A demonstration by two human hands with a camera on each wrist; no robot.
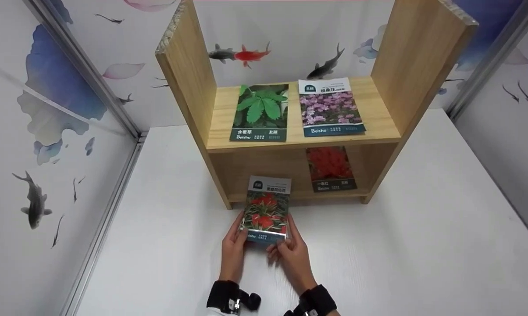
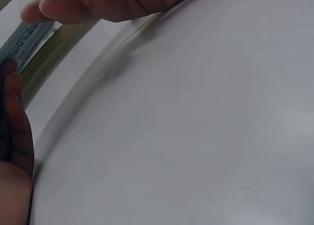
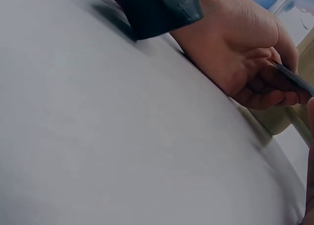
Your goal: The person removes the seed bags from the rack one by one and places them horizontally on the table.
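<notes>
Both hands hold a seed packet (image 1: 267,208) with red flowers and a blue lower band, in front of the wooden shelf's lower level. The left hand (image 1: 233,252) grips its near left corner, thumb on top. On the near right corner is the right hand (image 1: 297,256), thumb over the edge and fingers curled beneath. In the left wrist view only a strip of the packet (image 2: 29,41) shows between the hands. The right wrist view catches the left hand (image 3: 250,58) pinching the packet's thin edge (image 3: 294,80); the right hand is mostly cut off there.
The wooden shelf (image 1: 303,144) stands on a white table (image 1: 158,245). On its upper board lie a green-leaf packet (image 1: 262,109) and a pink-flower packet (image 1: 330,109). A dark red-flower packet (image 1: 332,169) is on the lower level, at right. Side panels rise at both ends.
</notes>
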